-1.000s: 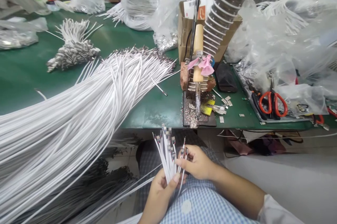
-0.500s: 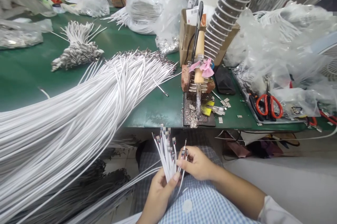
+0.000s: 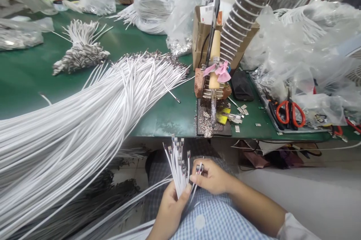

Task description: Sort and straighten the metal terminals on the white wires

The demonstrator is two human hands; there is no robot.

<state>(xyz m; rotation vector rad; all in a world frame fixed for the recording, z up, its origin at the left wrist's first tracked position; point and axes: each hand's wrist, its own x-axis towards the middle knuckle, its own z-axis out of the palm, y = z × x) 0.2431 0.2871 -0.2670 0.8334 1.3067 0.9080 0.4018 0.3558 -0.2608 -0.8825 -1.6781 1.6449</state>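
My left hand (image 3: 174,203) is closed around a small bundle of white cables (image 3: 177,174), whose ends carry little metal connectors and point up and away from me. Beside it, my right hand (image 3: 211,176) pinches a few white cables (image 3: 198,170) near their connector ends, just right of the bundle. Both hands are over my lap, in front of the table's near edge. Long tails of cable run off to the lower left below my left hand. A large pile of white cables (image 3: 113,108) lies over the table's left side.
On the green table (image 3: 169,120) a wooden-handled soldering iron (image 3: 214,78) rests in a coil stand, below a ribbed hose (image 3: 248,7). Red-handled scissors (image 3: 290,112) lie in a tray at right. Plastic bags (image 3: 299,48) and a cable bunch (image 3: 83,46) stand farther back. A person sits opposite.
My right hand has shifted slightly right with its few cables, which now stand a little farther from the bundle. My left hand stays almost in place.
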